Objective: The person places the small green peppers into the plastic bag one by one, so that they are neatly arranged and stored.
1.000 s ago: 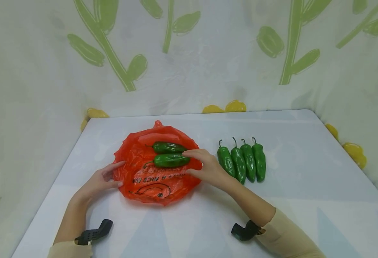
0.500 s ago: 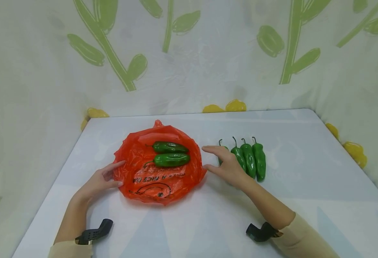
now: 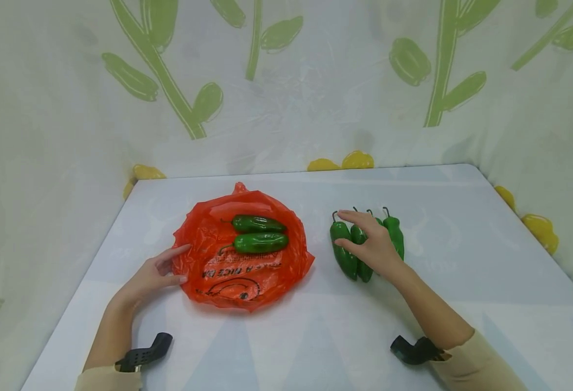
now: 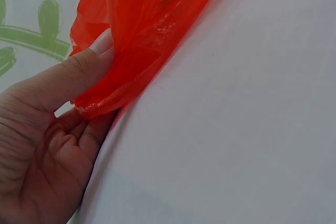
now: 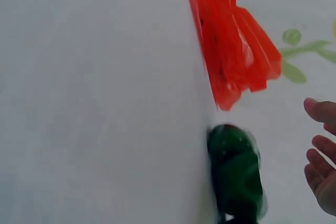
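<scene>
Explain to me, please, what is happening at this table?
A person is handling a red plastic bag and green peppers on a white table. The left grip pinches the edge of the bag. Two peppers lie side by side within the bag's rim. The right grip is open over a row of four more peppers, partly hiding them. It seems to hold nothing; whether it touches a pepper, I cannot tell.

A leaf-patterned backdrop (image 3: 311,98) rises behind the white table (image 3: 477,260).
</scene>
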The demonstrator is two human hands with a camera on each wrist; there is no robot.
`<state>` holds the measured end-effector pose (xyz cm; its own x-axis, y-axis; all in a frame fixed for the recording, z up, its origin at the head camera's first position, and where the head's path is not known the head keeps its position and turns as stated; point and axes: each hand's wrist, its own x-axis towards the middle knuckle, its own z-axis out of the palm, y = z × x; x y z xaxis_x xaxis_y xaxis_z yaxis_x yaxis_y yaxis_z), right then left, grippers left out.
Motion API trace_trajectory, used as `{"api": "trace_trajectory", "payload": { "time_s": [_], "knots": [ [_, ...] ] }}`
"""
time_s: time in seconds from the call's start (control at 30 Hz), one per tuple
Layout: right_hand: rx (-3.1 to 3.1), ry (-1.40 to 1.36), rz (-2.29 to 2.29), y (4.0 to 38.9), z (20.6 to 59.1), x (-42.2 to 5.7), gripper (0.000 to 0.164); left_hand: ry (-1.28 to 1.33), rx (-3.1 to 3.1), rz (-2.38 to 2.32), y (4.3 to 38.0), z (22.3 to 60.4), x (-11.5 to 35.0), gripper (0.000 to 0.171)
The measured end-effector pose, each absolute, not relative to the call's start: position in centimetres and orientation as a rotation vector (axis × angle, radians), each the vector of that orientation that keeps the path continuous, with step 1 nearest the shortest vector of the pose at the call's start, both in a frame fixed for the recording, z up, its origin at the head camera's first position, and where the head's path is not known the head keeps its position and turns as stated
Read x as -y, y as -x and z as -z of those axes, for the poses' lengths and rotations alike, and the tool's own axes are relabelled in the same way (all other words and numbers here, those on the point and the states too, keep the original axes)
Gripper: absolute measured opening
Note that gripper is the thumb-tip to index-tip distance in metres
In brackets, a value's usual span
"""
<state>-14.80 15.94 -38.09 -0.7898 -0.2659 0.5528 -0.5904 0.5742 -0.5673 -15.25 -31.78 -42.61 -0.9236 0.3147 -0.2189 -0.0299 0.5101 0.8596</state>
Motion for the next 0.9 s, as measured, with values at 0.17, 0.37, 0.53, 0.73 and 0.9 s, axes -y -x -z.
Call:
{"api": "trace_trajectory", "payload": {
  "time_s": [0.17, 0.37, 0.53, 0.73, 0.9],
  "knots": [
    [2.397, -0.624, -1.1, 14.8, 38.1, -17.7, 0.06, -0.238, -2.41, -1.38, 15.2, 42.6, 31.8, 0.075],
    [2.391, -0.565, -1.103, 14.9, 38.6, -19.5, 0.061, -0.231, -2.419, -1.369, 15.2, 42.5, 31.7, 0.075],
    [2.43, -0.469, -1.089, 14.7, 38.8, -20.8, 0.061, -0.21, -2.419, -1.362, 15.2, 42.4, 31.7, 0.076],
    [2.517, -0.353, -1.117, 14.7, 38.9, -22.0, 0.059, -0.198, -2.417, -1.362, 15.2, 42.4, 31.6, 0.076],
    [2.575, -0.289, -1.155, 15.0, 39.1, -23.0, 0.06, -0.191, -2.416, -1.36, 15.2, 42.4, 31.6, 0.077]
  ]
}}
